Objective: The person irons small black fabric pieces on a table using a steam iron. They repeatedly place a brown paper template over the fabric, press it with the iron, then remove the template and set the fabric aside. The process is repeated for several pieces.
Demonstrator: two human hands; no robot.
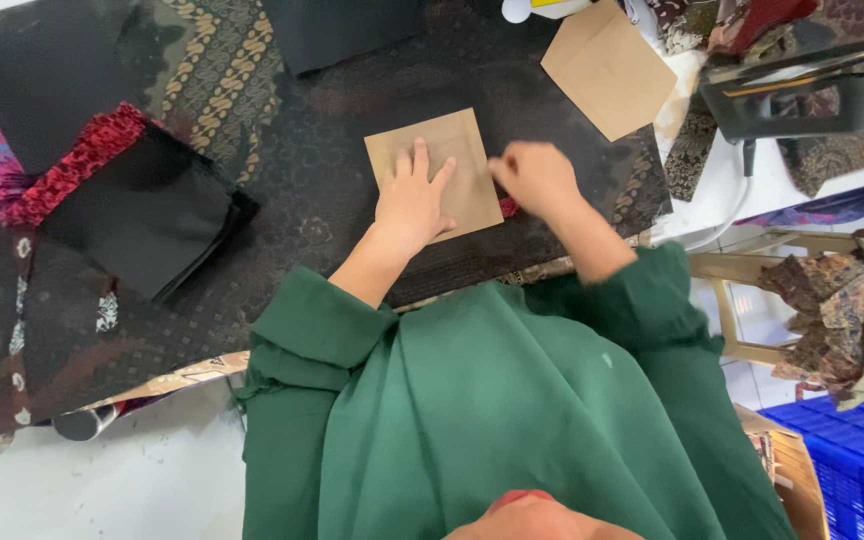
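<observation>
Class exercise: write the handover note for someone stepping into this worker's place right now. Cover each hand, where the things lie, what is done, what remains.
Left hand: flat, palm down, pressing the square brown cardboard template on the dark patterned fabric.
Right hand: closed at the template's right edge, beside a small red scrap; its grip is unclear.
Spare brown cardboard piece lies at upper right; folded black cloth stack lies to the left.
Done: template placed.
Left: no marks or cuts visible on the fabric.

Head camera looks straight down (close).
</observation>
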